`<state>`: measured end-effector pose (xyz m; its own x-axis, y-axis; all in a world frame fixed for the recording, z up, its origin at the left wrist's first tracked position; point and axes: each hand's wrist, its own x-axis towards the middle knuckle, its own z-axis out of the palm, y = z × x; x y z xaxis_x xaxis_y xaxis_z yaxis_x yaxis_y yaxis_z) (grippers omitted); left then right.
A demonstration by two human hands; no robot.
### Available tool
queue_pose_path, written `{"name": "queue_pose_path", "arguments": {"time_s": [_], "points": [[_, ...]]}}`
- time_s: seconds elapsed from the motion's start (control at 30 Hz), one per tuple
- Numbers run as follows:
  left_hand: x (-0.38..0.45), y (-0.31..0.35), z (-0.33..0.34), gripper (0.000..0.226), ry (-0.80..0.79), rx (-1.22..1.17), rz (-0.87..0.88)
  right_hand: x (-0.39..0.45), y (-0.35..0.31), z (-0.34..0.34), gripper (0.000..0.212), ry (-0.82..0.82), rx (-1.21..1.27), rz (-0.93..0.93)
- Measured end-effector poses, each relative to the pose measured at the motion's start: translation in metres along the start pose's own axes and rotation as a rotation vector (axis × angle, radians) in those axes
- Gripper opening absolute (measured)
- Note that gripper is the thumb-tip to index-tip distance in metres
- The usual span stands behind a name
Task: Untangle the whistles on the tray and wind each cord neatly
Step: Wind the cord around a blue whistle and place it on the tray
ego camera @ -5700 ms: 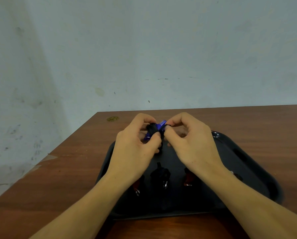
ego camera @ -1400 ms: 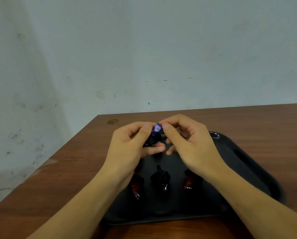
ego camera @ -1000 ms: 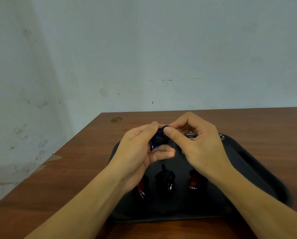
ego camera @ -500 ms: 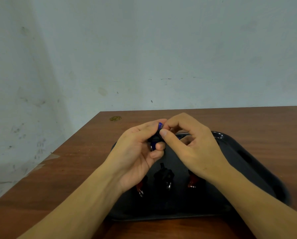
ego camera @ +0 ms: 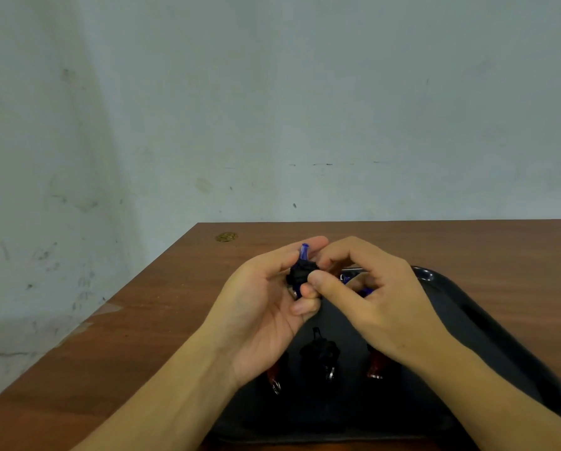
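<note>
My left hand grips a blue whistle upright above the black tray, its body wrapped in black cord. My right hand pinches that cord against the whistle with thumb and fingers. On the tray below lie three wound whistles: a red one on the left, partly hidden by my left wrist, a black one in the middle, and a red one on the right. Another blue whistle shows behind my right fingers.
The tray sits on a brown wooden table set against a pale wall. A small brass-coloured disc lies near the table's far left corner. The table's left edge runs diagonally toward me.
The blue whistle has tipped upright in my left hand, its mouthpiece now pointing up. My right thumb has slid down onto the wound cord.
</note>
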<state>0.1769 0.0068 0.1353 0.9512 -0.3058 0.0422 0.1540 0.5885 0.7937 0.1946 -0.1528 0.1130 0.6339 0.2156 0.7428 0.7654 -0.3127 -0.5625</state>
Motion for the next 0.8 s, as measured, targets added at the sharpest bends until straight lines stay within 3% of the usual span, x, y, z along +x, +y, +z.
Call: {"name": "queue_pose_path", "arguments": {"time_s": [0.33, 0.47, 0.67, 0.8], "points": [[-0.001, 0.004, -0.002, 0.034, -0.055, 0.092, 0.062, -0.001, 0.0, 0.002, 0.006, 0.025, 0.034, 0.073], [0.0, 0.013, -0.005, 0.029, -0.016, 0.243, 0.204, -0.002, 0.005, 0.002, 0.015, 0.084, 0.029, 0.176], [-0.002, 0.025, -0.02, 0.016, 0.205, 0.861, 0.418, -0.004, 0.005, 0.002, 0.014, 0.06, 0.001, 0.203], [-0.013, 0.035, -0.034, 0.025, 0.31, 1.34, 0.472, -0.002, 0.004, 0.001, 0.013, 0.041, -0.028, 0.211]]}}
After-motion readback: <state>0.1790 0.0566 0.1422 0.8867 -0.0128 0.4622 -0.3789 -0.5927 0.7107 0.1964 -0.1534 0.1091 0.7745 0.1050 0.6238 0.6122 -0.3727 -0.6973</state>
